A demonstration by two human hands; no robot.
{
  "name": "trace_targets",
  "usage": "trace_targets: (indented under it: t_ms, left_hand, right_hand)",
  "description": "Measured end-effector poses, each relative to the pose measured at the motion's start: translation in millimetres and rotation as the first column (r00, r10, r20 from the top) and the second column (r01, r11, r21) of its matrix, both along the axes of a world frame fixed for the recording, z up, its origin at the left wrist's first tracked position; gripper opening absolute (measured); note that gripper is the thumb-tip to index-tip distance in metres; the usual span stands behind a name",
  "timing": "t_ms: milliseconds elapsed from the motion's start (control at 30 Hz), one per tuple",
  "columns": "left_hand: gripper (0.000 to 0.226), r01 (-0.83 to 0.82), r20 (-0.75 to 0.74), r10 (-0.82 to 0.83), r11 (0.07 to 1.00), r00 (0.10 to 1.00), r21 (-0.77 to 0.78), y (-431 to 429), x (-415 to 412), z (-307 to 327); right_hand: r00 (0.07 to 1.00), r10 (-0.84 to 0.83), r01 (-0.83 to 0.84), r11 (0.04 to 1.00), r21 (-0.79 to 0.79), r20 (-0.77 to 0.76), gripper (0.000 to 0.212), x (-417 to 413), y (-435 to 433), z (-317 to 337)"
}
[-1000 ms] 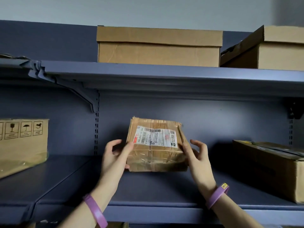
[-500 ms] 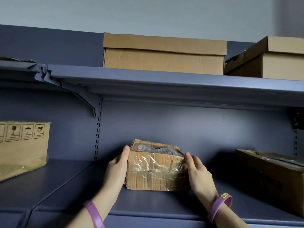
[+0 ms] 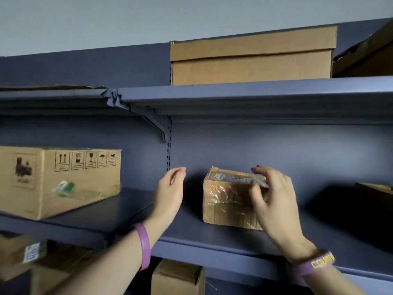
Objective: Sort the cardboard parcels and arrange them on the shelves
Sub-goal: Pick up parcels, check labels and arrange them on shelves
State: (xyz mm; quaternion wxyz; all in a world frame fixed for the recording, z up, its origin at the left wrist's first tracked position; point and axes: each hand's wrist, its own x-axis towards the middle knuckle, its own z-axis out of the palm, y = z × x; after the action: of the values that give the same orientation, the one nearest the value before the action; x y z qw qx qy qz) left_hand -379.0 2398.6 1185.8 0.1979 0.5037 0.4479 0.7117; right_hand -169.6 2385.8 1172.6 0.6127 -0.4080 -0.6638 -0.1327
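A small taped cardboard parcel [image 3: 225, 199] with a shipping label on top rests flat on the middle shelf [image 3: 212, 235] of a blue metal rack. My left hand [image 3: 170, 192] hovers to the parcel's left, apart from it, fingers loosely curled and holding nothing. My right hand [image 3: 274, 201] is in front of the parcel's right side with fingers spread; it covers that end, and I see no grip on the parcel.
A larger box [image 3: 59, 179] with handling symbols stands on the same shelf at left, and a dark box edge [image 3: 374, 192] shows at right. Two lidded boxes [image 3: 253, 58] sit on the top shelf. More cartons [image 3: 178, 277] lie below.
The parcel was set down flat on the shelf and both hands have let go and drawn back from it. The view has swung left and tilted.
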Motion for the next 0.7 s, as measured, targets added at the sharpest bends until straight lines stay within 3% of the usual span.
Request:
trace_targets:
  t_ms: [200,400,467,600,700]
  left_hand:
    - [0.018,-0.076,-0.120,0.090,0.990,0.989,0.116,-19,-76,27]
    - [0.021,-0.290,-0.091,0.319,0.926,0.943,0.242,-44,-216,53]
    - [0.022,-0.269,-0.104,0.314,0.912,0.944,0.309,-57,-260,56]
    - [0.025,-0.167,-0.267,0.360,0.820,0.894,0.547,-87,-326,67]
    - [0.025,-0.096,-0.388,0.320,0.863,0.864,0.497,-85,-391,84]
  right_hand:
    - [0.984,0.175,-0.171,0.983,-0.071,0.046,0.028,-86,-6,20]
    - [0.928,0.368,-0.344,0.908,-0.241,0.062,0.030,-213,-1,27]
    - [0.910,0.412,-0.386,0.881,-0.276,0.044,0.031,-263,3,29]
    - [0.901,0.432,-0.428,0.865,-0.262,-0.045,0.034,-358,9,38]
    - [0.876,0.447,-0.479,0.850,-0.218,-0.179,0.029,-415,6,49]
